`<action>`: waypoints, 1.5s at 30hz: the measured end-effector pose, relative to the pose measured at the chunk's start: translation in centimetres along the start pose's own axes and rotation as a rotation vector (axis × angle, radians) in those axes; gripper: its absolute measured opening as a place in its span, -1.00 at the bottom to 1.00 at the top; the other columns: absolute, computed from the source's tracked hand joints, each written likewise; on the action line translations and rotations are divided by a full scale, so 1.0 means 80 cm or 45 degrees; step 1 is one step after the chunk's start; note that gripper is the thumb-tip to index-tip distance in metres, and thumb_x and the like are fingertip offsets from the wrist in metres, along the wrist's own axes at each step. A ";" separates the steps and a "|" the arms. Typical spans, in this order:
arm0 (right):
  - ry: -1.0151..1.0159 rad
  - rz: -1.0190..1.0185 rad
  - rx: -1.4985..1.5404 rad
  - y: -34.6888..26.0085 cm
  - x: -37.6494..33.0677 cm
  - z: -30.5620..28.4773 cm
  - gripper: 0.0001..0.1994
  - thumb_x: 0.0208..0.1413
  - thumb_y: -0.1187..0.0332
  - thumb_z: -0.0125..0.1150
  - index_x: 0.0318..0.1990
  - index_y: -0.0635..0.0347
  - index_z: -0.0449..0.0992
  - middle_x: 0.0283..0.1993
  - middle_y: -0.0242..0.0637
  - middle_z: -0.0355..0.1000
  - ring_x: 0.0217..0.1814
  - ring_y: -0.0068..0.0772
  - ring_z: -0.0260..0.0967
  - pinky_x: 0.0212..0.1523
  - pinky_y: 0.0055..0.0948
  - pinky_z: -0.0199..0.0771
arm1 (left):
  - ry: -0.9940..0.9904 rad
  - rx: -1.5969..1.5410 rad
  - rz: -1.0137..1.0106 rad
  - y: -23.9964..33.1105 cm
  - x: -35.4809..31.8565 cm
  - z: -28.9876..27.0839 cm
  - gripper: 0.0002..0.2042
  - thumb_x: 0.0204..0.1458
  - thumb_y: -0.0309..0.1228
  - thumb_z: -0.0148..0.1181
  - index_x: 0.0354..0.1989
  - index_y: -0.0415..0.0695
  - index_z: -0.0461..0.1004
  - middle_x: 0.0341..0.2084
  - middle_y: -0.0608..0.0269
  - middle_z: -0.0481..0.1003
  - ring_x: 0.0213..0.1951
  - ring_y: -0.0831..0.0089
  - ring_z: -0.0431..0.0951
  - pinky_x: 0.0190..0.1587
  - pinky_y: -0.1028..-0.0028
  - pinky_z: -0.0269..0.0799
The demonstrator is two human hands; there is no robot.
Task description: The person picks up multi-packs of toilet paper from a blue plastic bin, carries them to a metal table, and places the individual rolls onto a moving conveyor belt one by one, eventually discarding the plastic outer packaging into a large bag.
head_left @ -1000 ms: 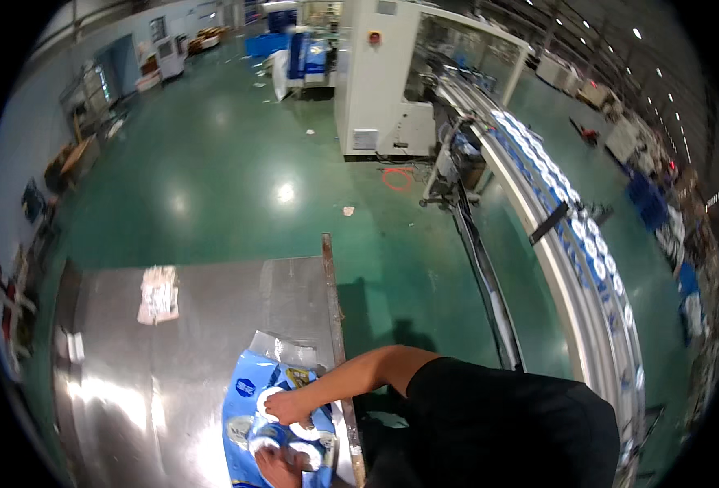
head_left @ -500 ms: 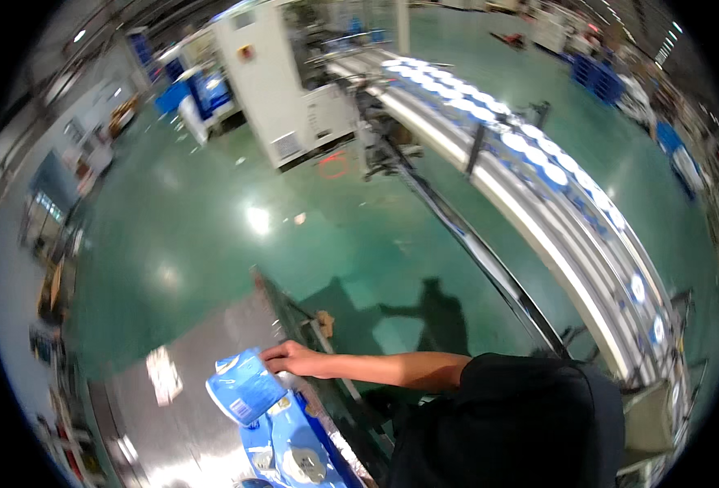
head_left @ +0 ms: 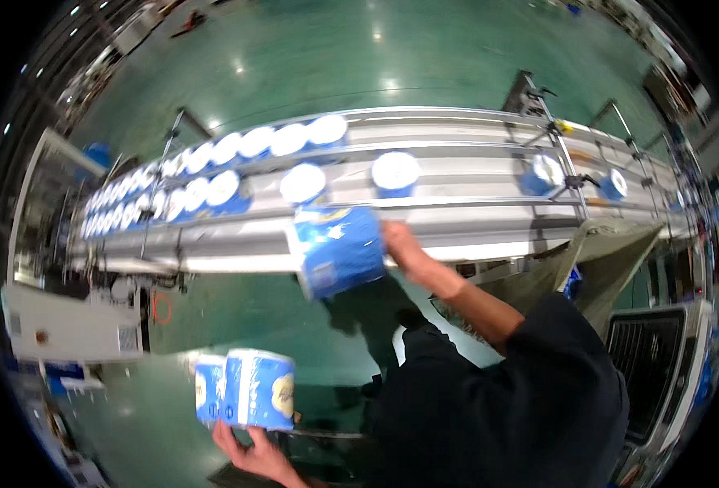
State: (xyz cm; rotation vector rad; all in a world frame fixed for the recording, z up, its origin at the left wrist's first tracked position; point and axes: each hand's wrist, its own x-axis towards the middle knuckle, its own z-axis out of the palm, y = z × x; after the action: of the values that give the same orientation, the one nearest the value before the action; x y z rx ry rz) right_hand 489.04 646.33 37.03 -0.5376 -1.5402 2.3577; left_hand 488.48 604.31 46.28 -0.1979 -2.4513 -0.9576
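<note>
Wrapped in blue film with a white end, a paper roll (head_left: 341, 250) is held in my right hand (head_left: 406, 250), its fingers closed on the roll's right side. It hangs in front of the near edge of a conveyor (head_left: 473, 183); the roll is slightly blurred. At the lower left, my left hand (head_left: 253, 457) grips from below a pair of blue-and-white wrapped rolls (head_left: 260, 390), side by side and upright. Part of that hand's grip is hidden behind the rolls. On the conveyor, several white-topped blue rolls (head_left: 396, 172) stand in lanes between metal rails.
A white machine cabinet (head_left: 74, 321) stands at the left end of the conveyor. To the right are a greenish-grey cloth-like chute (head_left: 611, 252) and a dark-grilled unit (head_left: 646, 370). Rail posts with clamps (head_left: 572, 180) rise along the conveyor. Green floor (head_left: 294, 49) stretches beyond.
The view has swung from a metal table with blue packages to the conveyor. Earlier one hand showed at a blue package on that table; now both hands hold rolls away from it.
</note>
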 end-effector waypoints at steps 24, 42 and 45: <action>1.141 -0.180 -0.387 -0.078 -0.036 -0.322 -0.66 0.20 0.25 0.24 0.00 0.31 0.65 -0.29 -0.47 0.55 -0.27 -0.66 0.38 -0.19 -0.57 0.40 | -1.554 -1.108 -0.225 0.341 0.088 0.475 -0.65 0.10 -0.48 0.31 0.08 -0.27 0.59 -0.33 0.36 0.63 -0.32 0.69 0.50 -0.23 0.64 0.38; 1.536 -0.473 -2.001 -0.077 -0.007 -0.326 -0.52 0.11 0.04 0.32 0.11 0.12 0.59 0.16 0.02 0.46 0.20 0.12 0.34 0.20 -0.04 0.34 | -0.515 -0.289 0.685 0.236 0.072 0.447 -0.73 0.13 -0.41 0.29 0.00 -0.17 0.58 -0.11 0.06 0.57 0.02 0.05 0.49 0.12 0.16 0.37; 1.408 0.139 -1.952 -0.037 -0.007 -0.358 -0.28 0.12 -0.19 0.24 0.32 0.08 0.42 0.29 0.13 0.30 0.29 0.18 0.29 0.22 0.00 0.35 | -0.637 -0.380 0.401 0.168 0.026 0.380 -0.80 0.18 -0.46 0.23 -0.06 -0.22 0.58 -0.09 0.07 0.58 0.00 0.09 0.50 0.10 0.22 0.38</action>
State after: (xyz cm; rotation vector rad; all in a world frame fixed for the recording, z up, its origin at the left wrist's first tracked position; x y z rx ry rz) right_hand 502.45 670.67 29.37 -1.7295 -2.1929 0.1272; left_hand 478.73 634.56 36.19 -1.0018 -2.5733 -1.2364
